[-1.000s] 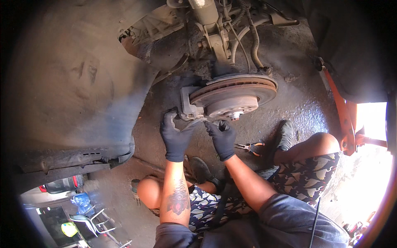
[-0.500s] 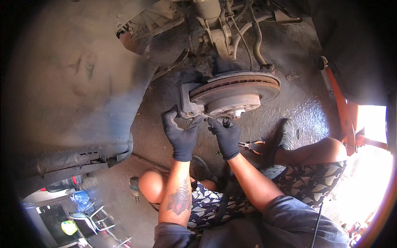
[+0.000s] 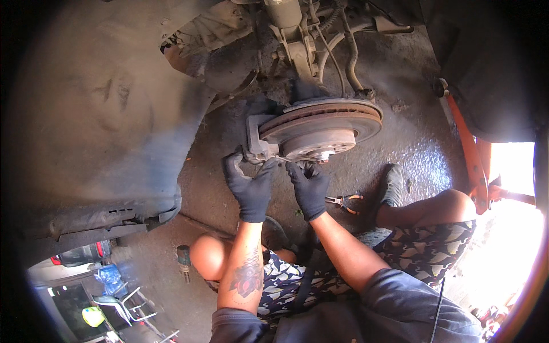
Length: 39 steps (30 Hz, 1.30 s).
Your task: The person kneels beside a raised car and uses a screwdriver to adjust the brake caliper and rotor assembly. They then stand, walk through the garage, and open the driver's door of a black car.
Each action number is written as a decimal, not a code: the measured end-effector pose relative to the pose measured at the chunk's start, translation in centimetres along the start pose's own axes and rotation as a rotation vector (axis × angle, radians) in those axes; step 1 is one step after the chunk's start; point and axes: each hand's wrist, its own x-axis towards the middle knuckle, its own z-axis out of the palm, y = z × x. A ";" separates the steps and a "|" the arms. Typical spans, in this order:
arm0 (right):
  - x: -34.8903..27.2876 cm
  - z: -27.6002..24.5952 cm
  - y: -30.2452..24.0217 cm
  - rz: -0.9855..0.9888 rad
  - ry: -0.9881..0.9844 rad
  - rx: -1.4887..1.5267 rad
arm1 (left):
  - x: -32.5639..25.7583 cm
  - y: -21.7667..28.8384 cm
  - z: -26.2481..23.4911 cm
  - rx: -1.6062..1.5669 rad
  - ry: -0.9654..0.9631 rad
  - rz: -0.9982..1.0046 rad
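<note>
A rusty brake disc (image 3: pixel 326 127) with its hub sits ahead of me, a grey brake caliper (image 3: pixel 254 134) over its left edge. My left hand (image 3: pixel 251 191), in a dark work glove, is curled around the caliper's lower corner, its thumb up beside a thin, pale wire-like piece (image 3: pixel 282 159). That piece runs from the caliper's lower end toward my right hand (image 3: pixel 310 191), also gloved. The right thumb and fingers are pinched on its end, below the disc's hub. The gloves partly cover the piece, so its full shape is hidden.
Orange-handled pliers (image 3: pixel 345 202) lie on the dark floor near my right shoe (image 3: pixel 392 184). A dark tool (image 3: pixel 183 262) is by my left knee. An orange jack (image 3: pixel 470 148) stands at the right. Car bodywork (image 3: pixel 103 143) fills the left, suspension parts (image 3: pixel 300 51) hang above.
The whole view has shifted slightly, with the disc and hands a little further left. Both hands keep the same grip; the right has hardly moved against the disc.
</note>
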 end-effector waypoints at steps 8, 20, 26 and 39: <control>0.4 0.4 0.5 0.057 0.003 0.136 | -0.7 0.0 0.2 0.001 0.020 -0.040; 0.1 1.2 -0.9 0.136 0.032 0.281 | -1.3 0.8 1.0 -0.035 0.063 -0.077; 1.8 -2.2 0.1 0.076 -0.150 0.096 | -0.9 0.4 1.0 0.015 0.057 -0.045; 0.4 0.2 -1.0 -0.048 0.044 0.090 | -1.4 0.7 1.3 0.119 0.084 -0.036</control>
